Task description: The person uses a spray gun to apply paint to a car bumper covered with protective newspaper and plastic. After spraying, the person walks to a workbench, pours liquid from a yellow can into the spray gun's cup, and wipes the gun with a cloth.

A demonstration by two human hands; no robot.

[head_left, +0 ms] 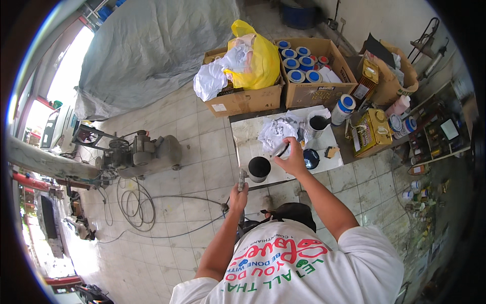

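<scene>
My left hand (238, 196) is wrapped round the handle of a spray gun (242, 178), held just off the near left edge of a white board (326, 163). Joined to the gun is an uncapped paint cup (258, 173) with dark contents showing at its round top. To its right, my right hand (292, 161) pinches a small round lid (280, 149) by its rim above the board. Beyond that hand lies a crumpled white paint-stained rag or paper (277, 133). A pale container (315, 133) with black inside stands next to it, and a glossy dark round thing (311, 158) sits nearby.
Cardboard boxes (243, 102) (314, 96) stand behind the board, holding bags and blue-lidded cans. A gold tin (372, 133) and a white can (342, 110) are at the right. An air compressor (142, 154) and coiled hose (136, 205) occupy the left floor. A grey sheet (152, 50) drapes behind.
</scene>
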